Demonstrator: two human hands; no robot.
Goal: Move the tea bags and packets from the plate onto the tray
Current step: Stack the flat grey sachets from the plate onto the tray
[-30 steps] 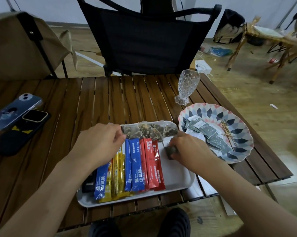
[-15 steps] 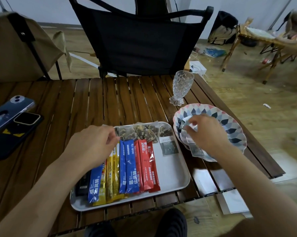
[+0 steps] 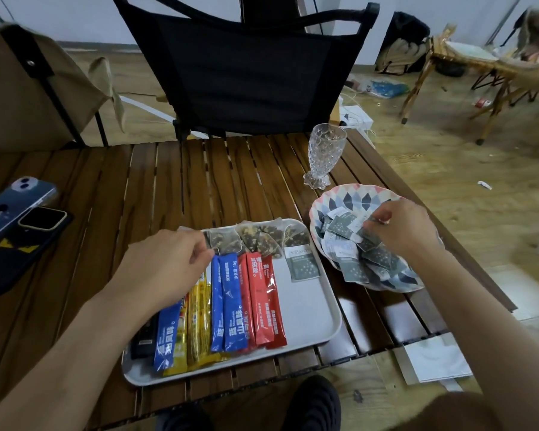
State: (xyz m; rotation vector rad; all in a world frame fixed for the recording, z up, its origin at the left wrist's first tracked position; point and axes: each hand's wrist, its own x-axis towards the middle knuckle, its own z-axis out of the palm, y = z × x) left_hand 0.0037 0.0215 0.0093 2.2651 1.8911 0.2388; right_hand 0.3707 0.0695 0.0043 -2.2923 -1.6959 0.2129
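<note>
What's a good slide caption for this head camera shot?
Right hand picks among grey packets on the patterned plate; left hand rests over the tray.

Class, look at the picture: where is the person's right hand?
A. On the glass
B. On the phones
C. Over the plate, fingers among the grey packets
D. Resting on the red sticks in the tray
C: the right hand is over the plate, its fingertips down among the grey packets piled there, away from the glass and the tray.
</note>
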